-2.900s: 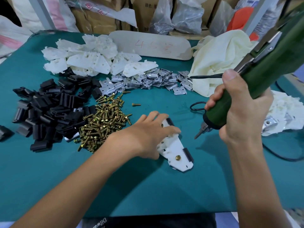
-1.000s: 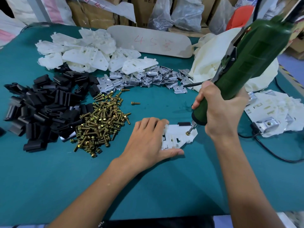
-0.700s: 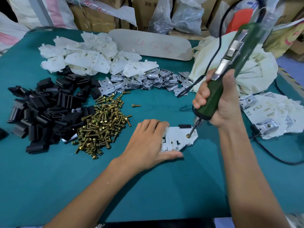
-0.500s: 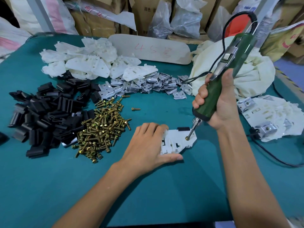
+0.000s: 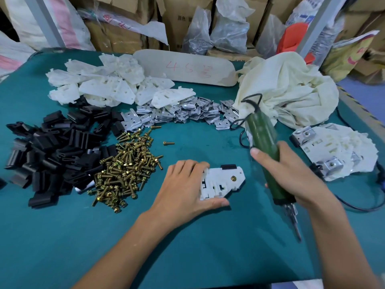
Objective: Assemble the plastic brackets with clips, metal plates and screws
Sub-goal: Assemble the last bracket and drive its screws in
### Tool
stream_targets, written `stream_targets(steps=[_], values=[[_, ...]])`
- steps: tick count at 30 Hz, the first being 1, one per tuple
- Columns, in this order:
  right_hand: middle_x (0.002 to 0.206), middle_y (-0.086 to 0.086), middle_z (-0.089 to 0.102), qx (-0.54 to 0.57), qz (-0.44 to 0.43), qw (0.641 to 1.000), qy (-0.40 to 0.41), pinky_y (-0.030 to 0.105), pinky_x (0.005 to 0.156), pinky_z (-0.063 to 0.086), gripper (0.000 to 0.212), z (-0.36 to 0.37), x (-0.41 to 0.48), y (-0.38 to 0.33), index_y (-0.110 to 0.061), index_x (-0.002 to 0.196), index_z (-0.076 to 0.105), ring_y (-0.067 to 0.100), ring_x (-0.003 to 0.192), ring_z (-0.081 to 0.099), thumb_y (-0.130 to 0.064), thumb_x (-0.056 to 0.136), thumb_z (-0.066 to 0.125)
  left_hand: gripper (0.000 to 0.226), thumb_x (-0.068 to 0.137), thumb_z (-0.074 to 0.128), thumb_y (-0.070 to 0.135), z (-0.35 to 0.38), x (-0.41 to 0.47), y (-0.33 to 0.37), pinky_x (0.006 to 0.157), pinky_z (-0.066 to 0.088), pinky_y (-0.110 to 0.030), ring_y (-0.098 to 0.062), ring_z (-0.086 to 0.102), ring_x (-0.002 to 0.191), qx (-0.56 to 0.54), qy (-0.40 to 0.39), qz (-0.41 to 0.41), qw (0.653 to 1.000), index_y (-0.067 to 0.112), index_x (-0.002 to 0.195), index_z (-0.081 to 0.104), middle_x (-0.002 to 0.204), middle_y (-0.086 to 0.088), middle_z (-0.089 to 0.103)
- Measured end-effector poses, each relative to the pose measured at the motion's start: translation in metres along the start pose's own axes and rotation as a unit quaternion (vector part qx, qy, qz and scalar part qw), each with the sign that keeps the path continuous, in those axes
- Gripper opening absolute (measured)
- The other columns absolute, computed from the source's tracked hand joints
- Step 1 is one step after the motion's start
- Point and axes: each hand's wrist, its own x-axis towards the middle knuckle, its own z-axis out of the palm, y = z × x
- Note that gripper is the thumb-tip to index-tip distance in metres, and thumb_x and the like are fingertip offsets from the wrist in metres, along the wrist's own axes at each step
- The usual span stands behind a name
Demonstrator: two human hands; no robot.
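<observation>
Head view:
Left hand [image 5: 185, 188]: lies flat on the left end of the white bracket [image 5: 220, 182]. The fingers are nearly straight and press down. The thumb runs along the near edge.
White bracket: flat on the green table [image 5: 62, 236], in the middle, close to the person.
Gold screw [image 5: 233, 178]: sits in the right part of the white bracket.
Black clip [image 5: 228, 167]: on the far edge of the white bracket.
Right hand [image 5: 291, 174]: fingers wrapped tight round the green electric screwdriver [image 5: 264, 140].
Green electric screwdriver: off the white bracket, to its right, tilted, with the tip pointing toward the person.
Screw pile [image 5: 125, 170]: just left of the left hand.
Black clip heap [image 5: 52, 149]: far left.
Metal plates [image 5: 183, 111]: a shiny row at the back, beside the cream cloth [image 5: 287, 88].
Bare bracket heap [image 5: 104, 84]: back left.
Brackets with plates [image 5: 337, 151]: heap at the right.
</observation>
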Motion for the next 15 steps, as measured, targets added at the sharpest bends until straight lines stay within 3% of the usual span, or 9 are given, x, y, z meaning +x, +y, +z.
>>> stream_targets(steps=[3,8,10,13,15], values=[[0.091,-0.003,0.066,-0.131,0.011,0.991,-0.007,0.036,0.066,0.047,0.049,0.006,-0.003,0.011,-0.031,0.098,0.049,0.015,0.082,0.066,-0.078,0.085,0.055,0.097,0.07,0.03,0.099,0.0,-0.001,-0.001,0.096,0.019,-0.022,-0.01,0.033,0.114,-0.011,-0.005,-0.005,1.0,0.029,0.137,0.042,0.12,0.013,0.044],[0.086,-0.004,0.063,-0.26,-0.009,0.965,-0.015,0.033,0.062,0.039,0.061,0.014,-0.006,0.013,-0.022,0.089,0.056,0.011,0.079,0.06,-0.082,0.085,0.047,0.1,0.071,0.031,0.097,-0.002,-0.002,-0.002,0.098,0.017,-0.02,-0.008,0.03,0.119,-0.032,-0.013,-0.017,0.999,0.029,0.143,0.039,0.125,0.015,0.042],[0.089,-0.003,0.063,-0.272,-0.006,0.962,-0.009,0.034,0.066,0.041,0.067,0.011,-0.009,0.011,-0.017,0.099,0.059,0.015,0.083,0.061,-0.081,0.085,0.044,0.102,0.07,0.031,0.097,-0.003,-0.003,-0.002,0.097,0.017,-0.019,-0.006,0.029,0.118,-0.06,-0.007,-0.039,0.997,0.03,0.145,0.04,0.126,0.016,0.043],[0.103,-0.004,0.065,-0.257,-0.004,0.966,0.025,0.034,0.081,0.04,0.061,0.006,-0.016,0.006,-0.023,0.132,0.053,0.019,0.099,0.061,-0.069,0.092,0.052,0.101,0.065,0.036,0.098,-0.007,-0.003,-0.002,0.099,0.023,-0.021,-0.002,0.03,0.116,-0.131,0.008,-0.089,0.987,0.036,0.145,0.041,0.121,0.021,0.045],[0.124,0.0,0.058,-0.254,-0.081,0.962,0.055,0.031,0.091,0.034,0.058,0.004,-0.022,0.0,-0.028,0.145,0.045,0.021,0.117,0.053,-0.048,0.094,0.062,0.097,0.062,0.04,0.098,-0.01,-0.003,-0.002,0.096,0.029,-0.02,0.003,0.034,0.112,-0.189,0.031,-0.111,0.975,0.04,0.14,0.045,0.115,0.027,0.047]])
